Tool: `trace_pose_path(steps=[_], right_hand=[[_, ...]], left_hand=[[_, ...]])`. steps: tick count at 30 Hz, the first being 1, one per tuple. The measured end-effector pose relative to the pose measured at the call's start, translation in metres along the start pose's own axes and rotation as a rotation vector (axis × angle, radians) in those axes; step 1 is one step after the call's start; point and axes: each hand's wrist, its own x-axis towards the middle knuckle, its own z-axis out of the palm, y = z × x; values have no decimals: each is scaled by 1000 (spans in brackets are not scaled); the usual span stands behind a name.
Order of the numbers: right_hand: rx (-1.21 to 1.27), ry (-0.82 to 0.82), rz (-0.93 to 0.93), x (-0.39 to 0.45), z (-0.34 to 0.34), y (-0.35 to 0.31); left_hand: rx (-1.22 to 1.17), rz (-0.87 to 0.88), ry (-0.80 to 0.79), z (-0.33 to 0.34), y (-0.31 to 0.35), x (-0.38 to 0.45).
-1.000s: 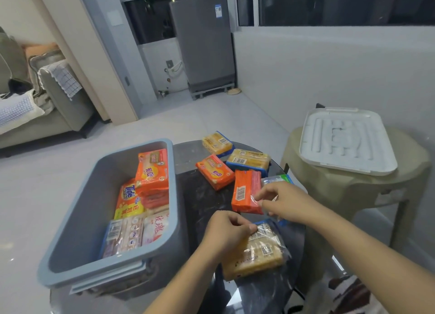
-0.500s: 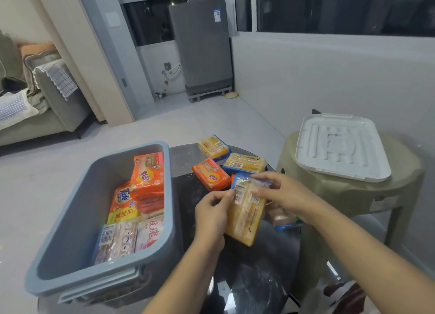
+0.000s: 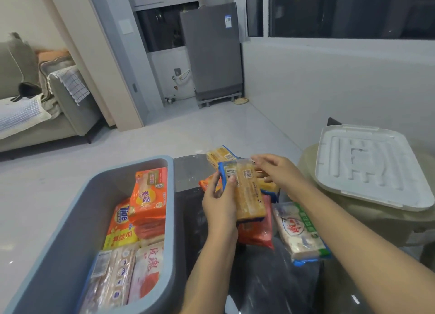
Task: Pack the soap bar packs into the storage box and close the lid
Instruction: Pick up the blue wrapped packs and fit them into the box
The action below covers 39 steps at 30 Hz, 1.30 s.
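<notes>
My left hand (image 3: 220, 201) grips a yellow soap pack (image 3: 247, 191) with blue edging, held upright above the dark round table (image 3: 270, 287). My right hand (image 3: 276, 172) hovers at the pack's top right corner, fingers spread, apparently touching its edge. The grey storage box (image 3: 70, 238) stands open at the left with several soap packs inside, an orange pack (image 3: 149, 191) on top. On the table lie a red pack (image 3: 257, 233), a white and green pack (image 3: 300, 231) and a yellow pack (image 3: 220, 154). The white lid (image 3: 374, 167) rests on a beige stool at the right.
The beige plastic stool (image 3: 353, 221) stands close to the table's right side. A white wall runs behind it. A grey appliance (image 3: 211, 52) stands at the back, a sofa (image 3: 42, 115) at the far left, with bare floor between.
The yellow pack has been lifted off the table and raised upright. My left hand now holds it while my right hand has shifted to its top corner.
</notes>
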Motion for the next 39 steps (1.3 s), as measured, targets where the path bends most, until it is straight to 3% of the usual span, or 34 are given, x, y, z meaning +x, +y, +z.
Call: trace_pose_path(steps=[3,6,8,13,29,39], right_hand=[[-488,39,-22,23,-9,12],[-848,-134,118,34,-12,18],[-946,-232,153,38,-9,20],[-828,-212,241,43,-6,16],[-448,-63,269,22,-32,10],[118,168,212,-48,-57,-35]], left_hand=[[-35,7,92,-1,-5,11],[-88,4,141,-5,-10,17],[-115,2,170,-7,-13,21],[-170,9,183,-8,-16,26],[-178,4,174,0,-2,-2],[-226,13,43,21,43,-65]])
